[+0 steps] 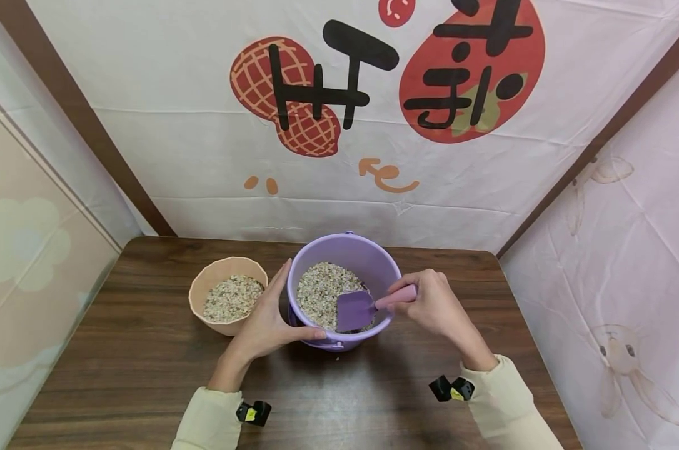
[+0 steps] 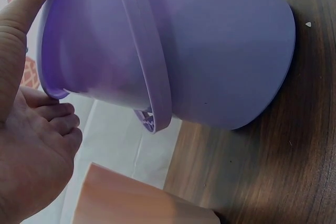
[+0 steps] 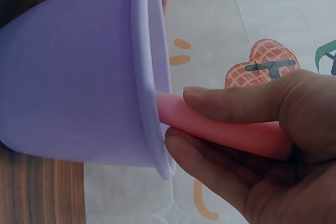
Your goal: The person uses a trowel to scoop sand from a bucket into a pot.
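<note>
A purple bucket with mixed grain in it stands on the wooden table, tipped slightly toward the camera. My left hand grips its near left side, thumb along the front wall, fingers up at the rim. My right hand holds the pink handle of a small scoop; the scoop's purple blade is inside the bucket, on the grain. In the left wrist view the bucket fills the frame, with my left hand beside it. In the right wrist view my fingers are wrapped round the pink handle at the rim.
A peach-coloured bowl holding the same grain stands just left of the bucket, close to my left hand; its wall shows in the left wrist view as the peach-coloured bowl. Printed cloth walls close in the table at the back and both sides.
</note>
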Tool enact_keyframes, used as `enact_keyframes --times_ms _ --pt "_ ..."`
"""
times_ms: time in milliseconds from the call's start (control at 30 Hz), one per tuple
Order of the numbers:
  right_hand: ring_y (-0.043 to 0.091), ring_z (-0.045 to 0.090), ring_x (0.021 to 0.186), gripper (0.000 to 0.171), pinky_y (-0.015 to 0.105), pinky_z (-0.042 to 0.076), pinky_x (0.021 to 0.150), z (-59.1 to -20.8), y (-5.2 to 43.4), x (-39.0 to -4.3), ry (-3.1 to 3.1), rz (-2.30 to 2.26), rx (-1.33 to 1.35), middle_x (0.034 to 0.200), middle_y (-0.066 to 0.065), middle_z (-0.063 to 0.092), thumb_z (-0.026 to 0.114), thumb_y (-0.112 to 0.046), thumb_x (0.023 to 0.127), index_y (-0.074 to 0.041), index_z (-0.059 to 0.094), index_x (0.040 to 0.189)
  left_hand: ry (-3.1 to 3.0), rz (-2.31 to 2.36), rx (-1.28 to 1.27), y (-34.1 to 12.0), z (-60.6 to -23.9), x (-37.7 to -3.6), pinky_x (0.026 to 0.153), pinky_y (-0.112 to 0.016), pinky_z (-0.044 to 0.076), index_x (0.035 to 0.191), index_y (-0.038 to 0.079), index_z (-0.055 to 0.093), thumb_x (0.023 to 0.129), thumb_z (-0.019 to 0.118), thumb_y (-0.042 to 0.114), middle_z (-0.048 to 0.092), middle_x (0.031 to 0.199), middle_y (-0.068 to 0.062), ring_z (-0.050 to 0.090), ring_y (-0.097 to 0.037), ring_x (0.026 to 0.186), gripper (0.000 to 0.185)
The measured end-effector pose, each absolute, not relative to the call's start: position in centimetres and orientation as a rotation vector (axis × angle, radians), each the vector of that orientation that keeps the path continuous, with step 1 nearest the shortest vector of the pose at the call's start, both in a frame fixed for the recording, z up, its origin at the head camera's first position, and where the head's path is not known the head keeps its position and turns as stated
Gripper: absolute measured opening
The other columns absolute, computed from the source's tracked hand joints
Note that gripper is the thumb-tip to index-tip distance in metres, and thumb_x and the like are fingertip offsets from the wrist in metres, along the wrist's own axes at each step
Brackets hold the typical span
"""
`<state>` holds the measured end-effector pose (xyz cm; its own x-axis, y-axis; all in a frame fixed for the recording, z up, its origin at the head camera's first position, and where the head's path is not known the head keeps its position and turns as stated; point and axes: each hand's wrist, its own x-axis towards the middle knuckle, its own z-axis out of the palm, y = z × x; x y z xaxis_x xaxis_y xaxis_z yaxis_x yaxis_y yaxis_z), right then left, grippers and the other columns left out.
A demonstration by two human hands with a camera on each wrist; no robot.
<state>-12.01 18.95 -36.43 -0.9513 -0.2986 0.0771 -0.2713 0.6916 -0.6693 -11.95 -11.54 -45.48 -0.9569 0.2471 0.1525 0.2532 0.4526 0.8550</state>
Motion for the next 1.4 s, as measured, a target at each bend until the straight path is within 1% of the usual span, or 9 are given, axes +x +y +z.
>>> enact_keyframes --times_ms 167,333,567,700,900,1000,1167,1400 --pt "0.01 0.068 0.082 0.019 0.026 0.05 0.059 -36.6 18.4 -12.2 2.865 -1.101 -0.473 0.075 -0.012 0.075 0.088 -0.003 0.074 -0.013 0.082 0.09 -2.677 -1.578 -0.449 -11.5 -45.5 -12.0 0.118 -0.06 0.023 0.165 0.024 0.012 0.054 0.098 0.055 0.017 0.168 -0.007 0.019 -0.03 0.152 0.143" --pt "0.011 0.068 0.081 0.02 0.027 0.053 0.061 -36.9 17.9 -12.1 2.868 -1.138 -0.401 0.074 -0.01 0.075 0.089 -0.003 0.073 -0.014 0.082 0.089 -2.678 -1.583 -0.453 -11.5 -45.6 -12.0 0.118 -0.06 0.023 0.165 0.024 0.012 0.054 0.097 0.056 0.017 0.168 -0.009 0.019 -0.03 0.152 0.143" --pt "0.012 0.069 0.079 0.019 0.029 0.057 0.064 -37.4 17.4 -12.2 2.82 -1.264 -0.313 0.079 -0.004 0.076 0.09 -0.004 0.073 -0.011 0.083 0.089 -2.677 -1.587 -0.451 -11.6 -45.4 -12.0 0.118 -0.061 0.022 0.165 0.024 0.012 0.054 0.098 0.055 0.016 0.168 -0.008 0.019 -0.031 0.152 0.144" --pt "0.013 0.071 0.078 0.02 0.03 0.059 0.063 -37.8 17.2 -12.2 2.802 -1.325 -0.273 0.075 -0.005 0.076 0.089 -0.004 0.073 -0.01 0.082 0.09 -2.684 -1.581 -0.451 -11.6 -45.4 -12.0 0.118 -0.061 0.022 0.165 0.023 0.012 0.054 0.098 0.055 0.016 0.168 -0.008 0.018 -0.032 0.152 0.144" --pt "0.016 0.072 0.089 0.019 0.03 0.059 0.068 -38.5 16.5 -12.4 2.784 -1.418 -0.206 0.075 -0.007 0.076 0.09 -0.006 0.074 -0.011 0.083 0.091 -2.679 -1.574 -0.459 -11.5 -45.3 -12.0 0.118 -0.062 0.022 0.165 0.021 0.013 0.054 0.098 0.054 0.017 0.168 -0.011 0.019 -0.033 0.152 0.144" --pt "0.016 0.072 0.091 0.02 0.028 0.058 0.07 -38.8 16.2 -12.6 2.797 -1.437 -0.187 0.075 -0.007 0.076 0.091 -0.006 0.072 -0.012 0.083 0.09 -2.678 -1.575 -0.461 -11.5 -45.2 -12.0 0.118 -0.063 0.022 0.165 0.021 0.012 0.054 0.098 0.053 0.017 0.168 -0.011 0.019 -0.035 0.151 0.144" --pt "0.014 0.072 0.087 0.019 0.026 0.054 0.066 -39.2 15.9 -13.0 2.774 -1.485 -0.182 0.075 -0.006 0.076 0.091 -0.007 0.072 -0.012 0.083 0.089 -2.686 -1.577 -0.452 -11.6 -45.3 -12.0 0.118 -0.062 0.022 0.165 0.023 0.012 0.054 0.098 0.055 0.016 0.168 -0.008 0.019 -0.033 0.152 0.144" --pt "0.014 0.072 0.083 0.019 0.024 0.052 0.06 -39.7 15.9 -13.6 2.722 -1.539 -0.222 0.077 -0.002 0.077 0.089 -0.009 0.077 -0.006 0.082 0.094 -2.682 -1.569 -0.46 -11.6 -45.4 -12.1 0.118 -0.061 0.022 0.165 0.022 0.012 0.054 0.097 0.056 0.017 0.168 -0.009 0.019 -0.032 0.152 0.144"
